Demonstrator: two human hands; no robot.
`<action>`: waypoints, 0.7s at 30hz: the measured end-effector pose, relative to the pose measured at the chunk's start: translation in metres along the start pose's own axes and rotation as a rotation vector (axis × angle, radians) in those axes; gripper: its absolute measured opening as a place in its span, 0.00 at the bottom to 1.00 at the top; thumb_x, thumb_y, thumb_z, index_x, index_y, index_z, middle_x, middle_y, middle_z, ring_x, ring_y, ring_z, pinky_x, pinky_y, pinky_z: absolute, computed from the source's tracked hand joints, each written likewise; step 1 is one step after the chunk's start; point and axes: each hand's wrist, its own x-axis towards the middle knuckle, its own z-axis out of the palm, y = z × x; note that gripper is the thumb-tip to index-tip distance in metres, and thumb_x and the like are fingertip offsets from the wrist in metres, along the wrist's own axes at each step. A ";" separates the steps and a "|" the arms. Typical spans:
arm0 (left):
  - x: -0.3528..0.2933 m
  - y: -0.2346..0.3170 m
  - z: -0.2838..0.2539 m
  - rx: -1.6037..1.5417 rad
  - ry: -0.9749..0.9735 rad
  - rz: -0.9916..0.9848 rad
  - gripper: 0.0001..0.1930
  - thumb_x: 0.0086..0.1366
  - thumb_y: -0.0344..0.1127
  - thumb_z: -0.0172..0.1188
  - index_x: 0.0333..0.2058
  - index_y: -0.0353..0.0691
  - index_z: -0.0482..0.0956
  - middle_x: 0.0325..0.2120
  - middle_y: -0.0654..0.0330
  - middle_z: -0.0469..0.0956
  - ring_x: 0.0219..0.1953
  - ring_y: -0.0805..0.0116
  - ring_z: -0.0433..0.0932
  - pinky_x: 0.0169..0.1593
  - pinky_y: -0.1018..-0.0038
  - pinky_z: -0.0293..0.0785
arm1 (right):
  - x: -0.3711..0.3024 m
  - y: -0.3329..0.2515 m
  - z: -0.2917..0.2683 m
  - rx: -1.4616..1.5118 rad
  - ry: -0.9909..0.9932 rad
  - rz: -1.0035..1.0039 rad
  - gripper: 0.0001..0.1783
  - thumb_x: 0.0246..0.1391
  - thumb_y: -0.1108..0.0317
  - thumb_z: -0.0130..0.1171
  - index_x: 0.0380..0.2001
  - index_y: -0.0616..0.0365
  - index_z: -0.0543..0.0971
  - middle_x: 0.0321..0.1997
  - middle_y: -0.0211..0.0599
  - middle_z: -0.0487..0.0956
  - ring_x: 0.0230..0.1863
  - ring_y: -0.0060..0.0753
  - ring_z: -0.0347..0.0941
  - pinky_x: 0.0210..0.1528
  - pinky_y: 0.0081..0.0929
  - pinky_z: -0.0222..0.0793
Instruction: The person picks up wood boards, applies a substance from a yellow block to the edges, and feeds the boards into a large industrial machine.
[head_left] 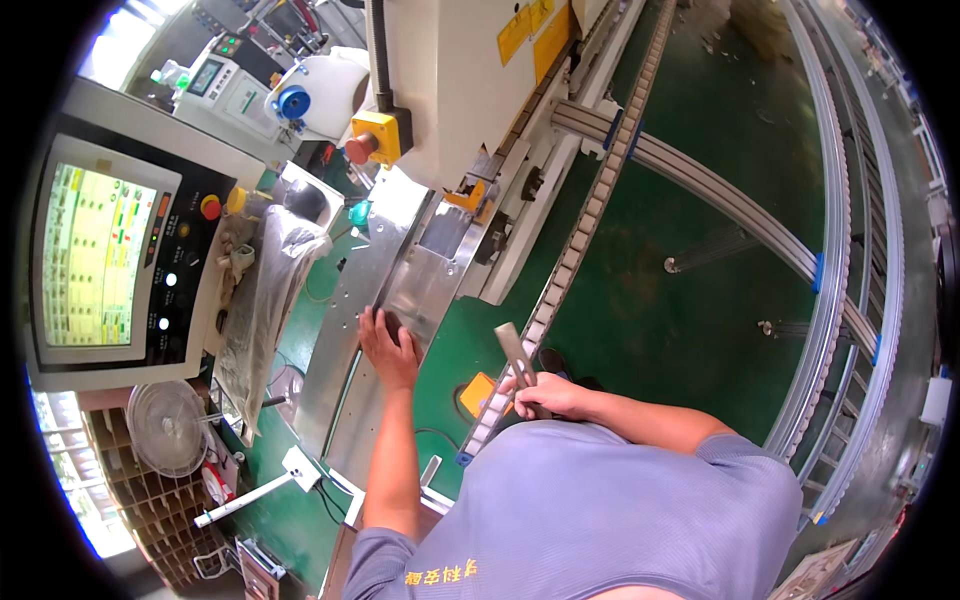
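My left hand [388, 350] rests with its fingers stretched out on the bare metal bed [415, 285] of a machine. A dark patch shows by the fingers; I cannot tell whether it is a shadow or a part. Close to my body, my right hand [550, 396] is wrapped round a flat metal bar [513, 350]. The bar's upper end sticks out past the fingers, tilted to the left, and a slot or hole seems to show in it. Farther along the bed sits a shiny metal block [447, 235] below the machine's cream housing [440, 110].
A control panel [100, 255] with a lit screen stands at the left. A yellow box with a red stop button [375, 140] hangs over the bed. A narrow roller track [575, 255] runs beside my right hand. Curved rails [835, 200] stand at the right. A yellow foot pedal [478, 394] lies low down.
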 end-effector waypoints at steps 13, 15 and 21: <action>-0.308 0.051 -0.177 0.132 0.135 -0.796 0.32 0.63 0.34 0.64 0.65 0.40 0.69 0.67 0.46 0.66 0.70 0.42 0.64 0.73 0.52 0.59 | 0.058 -0.017 0.069 -0.795 -0.296 -0.072 0.08 0.67 0.68 0.59 0.33 0.60 0.80 0.30 0.32 0.83 0.28 0.19 0.75 0.31 0.20 0.68; -0.362 0.055 -0.220 0.333 0.317 -0.989 0.31 0.63 0.33 0.63 0.65 0.41 0.69 0.67 0.47 0.65 0.70 0.42 0.63 0.72 0.52 0.60 | 0.064 -0.002 0.079 -0.867 -0.342 -0.022 0.06 0.62 0.69 0.61 0.32 0.59 0.82 0.23 0.23 0.76 0.23 0.16 0.69 0.26 0.19 0.63; -0.528 0.064 -0.297 0.747 0.889 -1.381 0.34 0.63 0.32 0.63 0.67 0.37 0.64 0.68 0.44 0.63 0.71 0.43 0.61 0.73 0.54 0.59 | 0.069 0.029 0.136 -1.077 -0.381 0.072 0.06 0.61 0.69 0.63 0.33 0.59 0.82 0.22 0.24 0.77 0.19 0.16 0.68 0.22 0.18 0.60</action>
